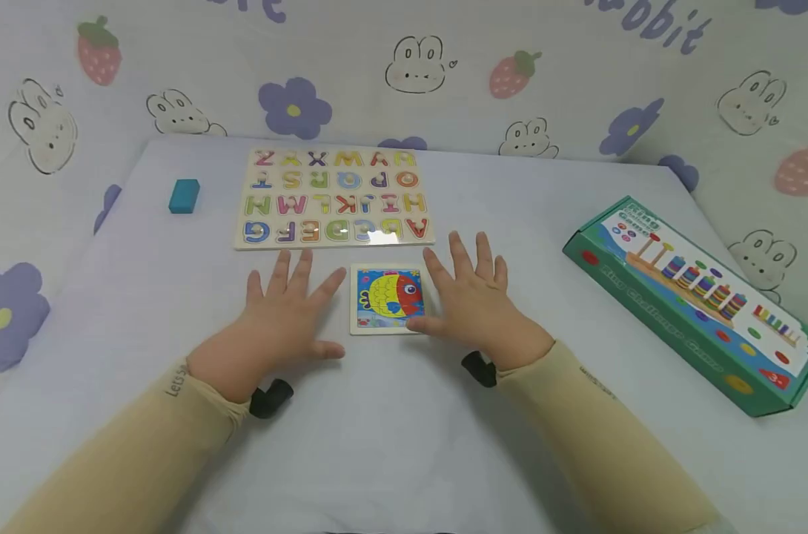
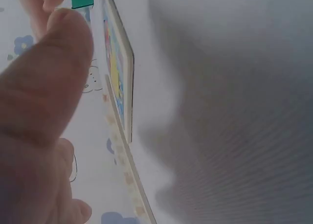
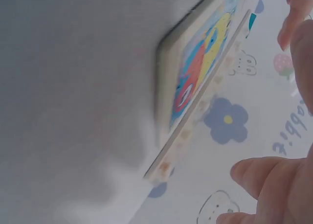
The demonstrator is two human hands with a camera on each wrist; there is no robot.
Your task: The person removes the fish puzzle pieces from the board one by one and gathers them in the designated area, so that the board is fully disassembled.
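Observation:
A small square fish jigsaw puzzle (image 1: 387, 300), yellow and red on blue in a pale wooden frame, lies flat between the two hands. To its left, my left hand (image 1: 280, 319) is spread with straight fingers and holds nothing. My right hand (image 1: 474, 308) spreads on the other side, its thumb over the puzzle's lower right corner in the head view; whether it touches cannot be told. In the left wrist view the puzzle (image 2: 117, 70) stands clear of the thumb (image 2: 54, 77). The right wrist view shows the puzzle's edge (image 3: 168, 82) apart from the fingers (image 3: 264, 177).
Behind the puzzle lies a wooden alphabet peg board (image 1: 333, 196). A teal block (image 1: 184, 196) sits at the far left. On the right, a green ring game box (image 1: 697, 304) lies at an angle. A patterned cloth (image 1: 350, 67) hangs behind the white table (image 1: 384, 445).

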